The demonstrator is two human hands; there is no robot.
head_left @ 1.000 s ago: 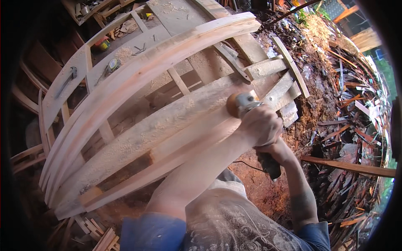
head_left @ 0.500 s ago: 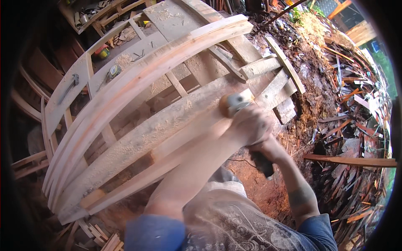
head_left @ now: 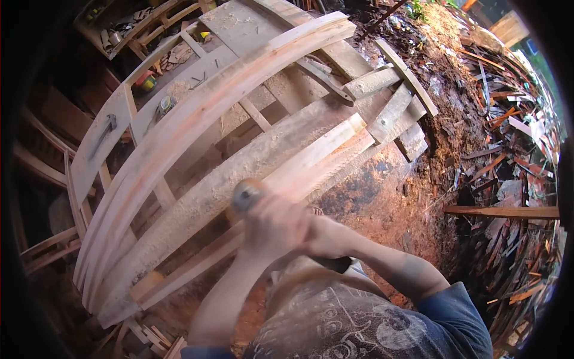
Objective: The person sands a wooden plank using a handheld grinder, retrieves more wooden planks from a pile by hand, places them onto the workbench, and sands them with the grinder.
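Observation:
Both my hands are closed on an angle grinder (head_left: 247,194), somewhat blurred by motion. My left hand (head_left: 272,224) wraps the front of it, just behind the metal head. Behind that, my right hand (head_left: 326,236) grips the body, most of which my hands hide. The head is at the near curved wooden beam (head_left: 317,155), left of the beam's middle; whether the disc touches the wood I cannot tell. A thick, sawdust-covered curved timber (head_left: 221,173) runs along the far side of this beam.
A long, laminated curved beam (head_left: 197,110) arches across the slatted wooden frame. On boards beyond it lie a hammer (head_left: 106,134) and a tape measure (head_left: 166,105). Wood scraps (head_left: 496,197) heap up at the right, crossed by a reddish plank (head_left: 502,212). Brown dirt (head_left: 382,197) covers the ground.
My hands and the grinder have moved left and nearer along the beam, away from its right end. That end now shows uncovered. The view has shifted slightly.

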